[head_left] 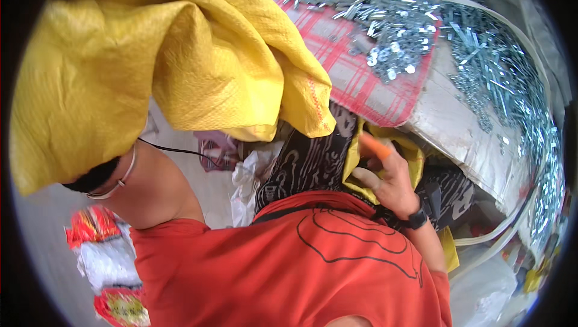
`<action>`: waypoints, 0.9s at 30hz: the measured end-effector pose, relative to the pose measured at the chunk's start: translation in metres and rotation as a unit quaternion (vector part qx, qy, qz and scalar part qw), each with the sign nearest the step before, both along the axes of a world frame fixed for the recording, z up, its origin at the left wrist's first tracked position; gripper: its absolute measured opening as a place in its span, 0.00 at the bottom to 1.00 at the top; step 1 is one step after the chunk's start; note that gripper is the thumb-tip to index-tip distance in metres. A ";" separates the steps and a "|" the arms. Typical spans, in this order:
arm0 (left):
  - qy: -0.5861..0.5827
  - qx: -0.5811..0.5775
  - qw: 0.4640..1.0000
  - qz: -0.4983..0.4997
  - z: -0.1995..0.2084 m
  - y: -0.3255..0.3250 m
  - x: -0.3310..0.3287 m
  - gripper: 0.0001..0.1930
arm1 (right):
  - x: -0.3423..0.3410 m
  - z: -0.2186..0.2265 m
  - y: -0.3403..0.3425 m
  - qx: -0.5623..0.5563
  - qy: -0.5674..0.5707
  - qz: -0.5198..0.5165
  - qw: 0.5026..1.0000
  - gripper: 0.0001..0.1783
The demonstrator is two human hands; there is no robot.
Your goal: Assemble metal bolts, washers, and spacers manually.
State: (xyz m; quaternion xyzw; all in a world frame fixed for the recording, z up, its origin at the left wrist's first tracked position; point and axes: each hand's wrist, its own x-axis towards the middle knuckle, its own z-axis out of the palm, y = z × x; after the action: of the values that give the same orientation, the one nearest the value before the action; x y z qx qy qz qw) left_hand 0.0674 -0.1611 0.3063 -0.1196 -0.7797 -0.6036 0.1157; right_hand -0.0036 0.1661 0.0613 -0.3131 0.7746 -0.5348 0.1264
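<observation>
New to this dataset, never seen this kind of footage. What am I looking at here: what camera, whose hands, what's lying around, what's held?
There is no machine here: a person works with two bare hands. The single picture comes from a wide fisheye camera worn on the person's head, looking down, so edges bend toward the rim and the orange shirt fills the bottom.

The left arm, with a bangle on it, is raised; its hand is hidden behind a big yellow woven sack, so the grip cannot be seen. The right hand, with a black wristband, grips a fold of yellow material on the lap; an orange tip shows at its fingers, and what it is I cannot tell.

Ahead lies a red checked cloth with a heap of small shiny metal parts, and more of them fill a pale sack on the right.
</observation>
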 end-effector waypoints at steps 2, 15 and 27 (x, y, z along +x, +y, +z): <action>0.020 -0.057 0.998 0.005 0.020 0.006 -0.012 0.24 | -0.012 0.017 -0.019 -0.046 0.099 -0.087 0.990 0.46; 0.237 0.030 0.971 -0.030 0.079 0.006 -0.126 0.23 | -0.036 0.117 0.109 -0.508 0.040 -0.276 0.815 0.10; -0.146 0.238 0.935 -0.218 0.043 0.059 -0.243 0.14 | -0.059 0.218 0.230 -0.464 0.309 -0.419 0.717 0.07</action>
State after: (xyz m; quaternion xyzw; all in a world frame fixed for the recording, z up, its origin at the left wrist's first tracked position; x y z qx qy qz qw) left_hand -0.1755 -0.1021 0.3497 -0.1664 -0.5760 -0.7928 -0.1091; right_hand -0.0623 0.3960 0.2796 -0.1241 0.4776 -0.6986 -0.5182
